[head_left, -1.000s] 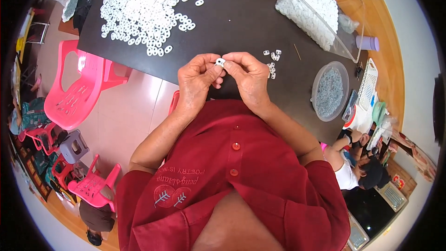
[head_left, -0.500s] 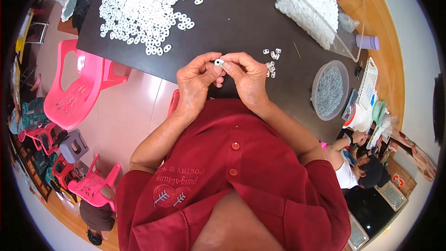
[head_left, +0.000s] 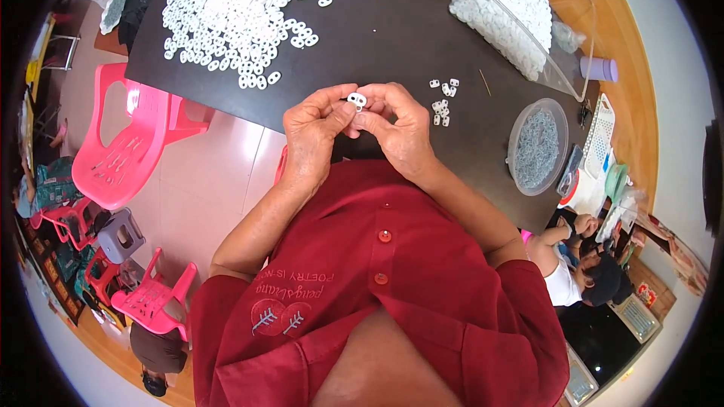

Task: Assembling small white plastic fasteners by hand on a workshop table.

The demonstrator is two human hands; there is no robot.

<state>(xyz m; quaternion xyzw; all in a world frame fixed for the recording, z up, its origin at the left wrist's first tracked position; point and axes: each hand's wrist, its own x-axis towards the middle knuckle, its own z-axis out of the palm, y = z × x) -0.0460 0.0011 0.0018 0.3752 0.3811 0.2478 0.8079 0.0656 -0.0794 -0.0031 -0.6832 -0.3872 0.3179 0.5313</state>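
In front of my chest, over the table's near edge, I hold up a small white oval plastic piece with two holes (head_left: 357,99), like a cord-lock part. The thumb and fingers of my left hand (head_left: 311,130) pinch it from the left. From the other side my right hand (head_left: 401,126) closes on it, thumb bent beneath. A smaller pale part shows just under the oval between the thumbs; its details are too small to make out. Loose small white block pieces (head_left: 441,109) lie on the table to the right of my right hand.
On the dark table (head_left: 377,53) a large heap of white two-hole ovals (head_left: 226,11) spreads at left. To the right stand a round tub of small silvery metal pieces (head_left: 537,147), a thin stick (head_left: 485,83) and a clear bin of white pieces (head_left: 507,22). A pink chair (head_left: 121,143) stands left.
The white piece has turned between my fingers, so both its holes now face up into view. My right thumb has shifted lower, and my hands have stayed in nearly the same place.
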